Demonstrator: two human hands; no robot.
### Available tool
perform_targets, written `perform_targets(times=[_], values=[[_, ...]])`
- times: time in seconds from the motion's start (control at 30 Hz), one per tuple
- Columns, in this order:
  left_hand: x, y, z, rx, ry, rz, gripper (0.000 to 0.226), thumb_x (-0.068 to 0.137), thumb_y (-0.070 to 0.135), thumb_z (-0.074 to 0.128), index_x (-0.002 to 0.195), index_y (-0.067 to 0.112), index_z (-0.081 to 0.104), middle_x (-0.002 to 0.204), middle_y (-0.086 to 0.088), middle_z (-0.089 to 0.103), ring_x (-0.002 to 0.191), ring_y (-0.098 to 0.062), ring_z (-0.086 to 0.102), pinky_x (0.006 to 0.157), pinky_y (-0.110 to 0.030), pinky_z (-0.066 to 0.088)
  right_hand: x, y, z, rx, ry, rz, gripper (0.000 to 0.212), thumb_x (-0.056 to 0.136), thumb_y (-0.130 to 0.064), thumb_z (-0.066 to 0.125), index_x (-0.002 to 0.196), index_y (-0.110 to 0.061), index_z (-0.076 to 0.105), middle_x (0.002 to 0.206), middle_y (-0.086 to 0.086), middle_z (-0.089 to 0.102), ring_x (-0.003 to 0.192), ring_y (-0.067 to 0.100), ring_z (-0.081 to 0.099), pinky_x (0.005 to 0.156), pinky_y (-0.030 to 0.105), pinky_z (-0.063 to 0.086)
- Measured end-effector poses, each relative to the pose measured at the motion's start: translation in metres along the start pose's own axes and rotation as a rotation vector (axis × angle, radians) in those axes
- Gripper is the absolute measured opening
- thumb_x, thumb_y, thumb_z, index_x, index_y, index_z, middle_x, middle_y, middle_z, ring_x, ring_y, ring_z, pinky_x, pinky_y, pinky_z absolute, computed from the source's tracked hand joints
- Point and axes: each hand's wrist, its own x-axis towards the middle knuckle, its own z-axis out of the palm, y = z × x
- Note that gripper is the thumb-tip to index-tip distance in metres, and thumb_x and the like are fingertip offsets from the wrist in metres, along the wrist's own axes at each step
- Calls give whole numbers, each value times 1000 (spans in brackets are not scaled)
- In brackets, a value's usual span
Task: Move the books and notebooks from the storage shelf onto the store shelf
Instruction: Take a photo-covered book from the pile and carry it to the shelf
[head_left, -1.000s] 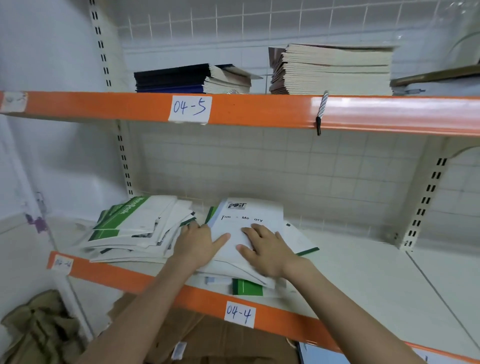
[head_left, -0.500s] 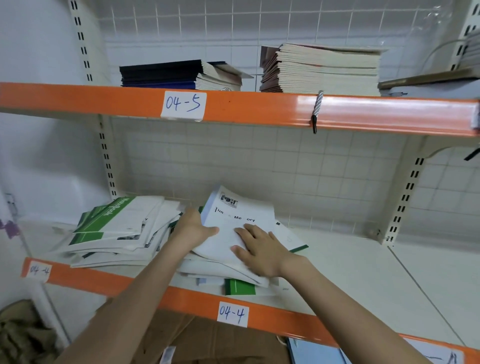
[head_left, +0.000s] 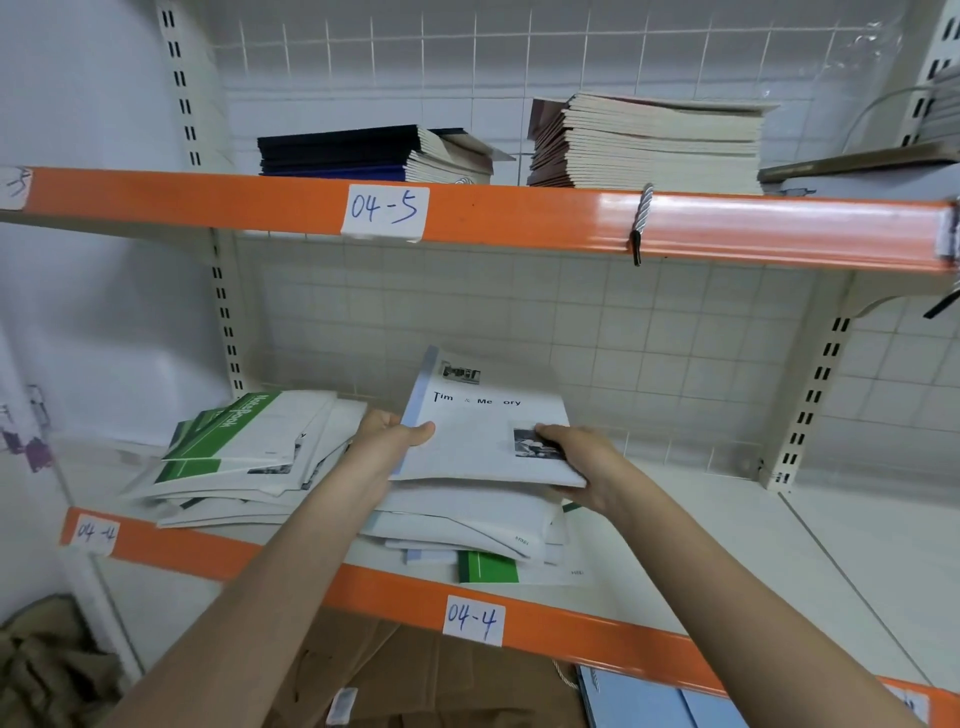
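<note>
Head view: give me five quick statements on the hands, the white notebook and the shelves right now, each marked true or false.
1. Both hands grip the white notebook, the left hand at its left edge and the right hand at its right edge. True.
2. The white notebook lies flat on its pile. False: its far end is tilted up off the pile.
3. The shelf it comes from is labelled 04-4. True.
4. The upper shelf holds nothing. False: a dark stack and a taller pale stack sit on it.
5. The green notebooks lie to the right of the hands. False: they are to the left.
</note>
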Motion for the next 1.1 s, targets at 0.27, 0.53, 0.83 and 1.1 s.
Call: perform_targets(times=[0.27, 0.53, 0.83, 1.1], values=[[-5, -7, -22, 432, 40, 139, 17, 94, 28, 53, 81, 17, 57, 94, -6, 65, 81, -21, 57, 73, -31, 46, 7, 2, -7, 262, 51, 15, 12, 97, -7, 48, 86, -9, 51, 69, 5, 54, 34, 7, 53, 34, 15, 37], [-3, -25, -14, 811, -89, 141, 66, 66, 60, 74, 113, 16, 59, 106, 0, 65, 96, -17, 60, 78, -32, 53, 0, 8, -3, 157, 54, 2, 20, 97, -9, 50, 76, -9, 53, 66, 5, 55, 44, 12, 54, 46, 22, 38], [-13, 5, -13, -179, -81, -234, 15, 99, 16, 44, 95, 4, 53, 74, -12, 62, 61, -22, 61, 51, -32, 53, -2, 13, -6, 192, 9, -41, 6, 95, -7, 51, 93, -5, 57, 67, 6, 63, 43, 12, 59, 37, 17, 41], [-24, 5, -11, -147, -192, -263, 24, 84, -2, 65, 107, -5, 60, 92, -17, 68, 79, -25, 66, 57, -31, 59, -2, 18, 5, -449, 175, -140, 24, 93, -28, 55, 97, -6, 47, 97, 11, 55, 87, 26, 52, 73, 29, 39]])
